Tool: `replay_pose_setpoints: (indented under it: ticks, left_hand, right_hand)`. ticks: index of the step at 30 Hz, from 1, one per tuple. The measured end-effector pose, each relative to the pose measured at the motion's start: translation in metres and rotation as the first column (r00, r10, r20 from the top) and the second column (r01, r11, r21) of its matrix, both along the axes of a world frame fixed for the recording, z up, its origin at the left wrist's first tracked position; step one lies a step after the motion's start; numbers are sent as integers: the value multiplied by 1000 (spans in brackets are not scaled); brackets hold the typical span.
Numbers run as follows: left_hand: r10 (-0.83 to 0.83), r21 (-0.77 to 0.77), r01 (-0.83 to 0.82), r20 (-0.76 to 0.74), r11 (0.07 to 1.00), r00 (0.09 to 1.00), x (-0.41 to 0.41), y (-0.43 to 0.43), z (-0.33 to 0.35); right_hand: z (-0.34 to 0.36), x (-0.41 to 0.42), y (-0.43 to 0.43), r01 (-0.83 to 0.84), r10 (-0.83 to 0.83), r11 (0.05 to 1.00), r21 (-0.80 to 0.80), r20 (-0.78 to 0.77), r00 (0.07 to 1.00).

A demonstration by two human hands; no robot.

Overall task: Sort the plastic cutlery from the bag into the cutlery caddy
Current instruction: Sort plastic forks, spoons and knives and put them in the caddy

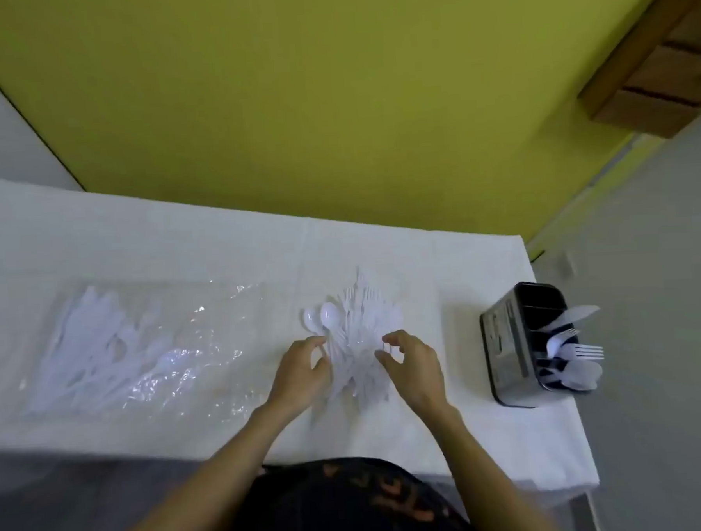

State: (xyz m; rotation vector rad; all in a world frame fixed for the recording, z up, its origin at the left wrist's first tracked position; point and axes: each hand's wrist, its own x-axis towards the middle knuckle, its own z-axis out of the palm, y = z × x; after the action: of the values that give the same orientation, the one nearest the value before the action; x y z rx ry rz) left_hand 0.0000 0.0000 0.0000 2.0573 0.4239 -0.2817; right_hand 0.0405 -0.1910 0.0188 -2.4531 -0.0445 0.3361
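A loose pile of white plastic cutlery (360, 325) lies in the middle of the white table (218, 248), with two spoons (321, 317) at its left edge. My left hand (299, 373) pinches the handle of a spoon at the pile's left side. My right hand (415, 367) hovers over the pile's right side with fingers curled and apart. A clear plastic bag (134, 349) holding more white cutlery lies on the left. The dark metal cutlery caddy (511, 350) stands at the right, with a knife, forks and spoons sticking out.
The table's right edge runs close behind the caddy, with grey floor (644, 250) beyond. A yellow-green wall (312, 105) rises behind the table. A wooden shelf unit (663, 58) hangs at the upper right. My dark patterned clothing (345, 505) fills the bottom middle.
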Motion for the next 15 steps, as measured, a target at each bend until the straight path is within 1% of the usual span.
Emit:
replay_pose_setpoints:
  ticks: [2,4,6,8,11,13,15]
  left_hand:
    - [-28,47,31,-53,998,998,1,2,-8]
    - [-35,60,41,-108,997,994,-1,3,-15]
    - [-29,58,37,-139,998,990,-2,2,-21]
    - [-22,51,29,-137,998,990,-2,1,-23]
    - [3,-30,-8,-161,1000,987,-6,1,-29]
    - [37,-107,-58,-183,993,982,-10,0,-32]
    - [62,-124,-87,-193,988,979,-12,1,-34]
  right_hand:
    - [-6,-1,5,-16,12,998,-60,-70,998]
    - [-11,-5,10,-23,8,994,-105,-141,990]
    - [-17,-6,18,-3,-20,992,-130,-182,983]
    - [-22,-5,24,1,-28,990,-143,-192,981]
    - [-28,-3,33,3,-31,989,-148,-188,982]
    - [-31,-1,34,25,-47,993,-112,-195,980]
    - [-31,2,31,67,-79,996,-65,-206,975]
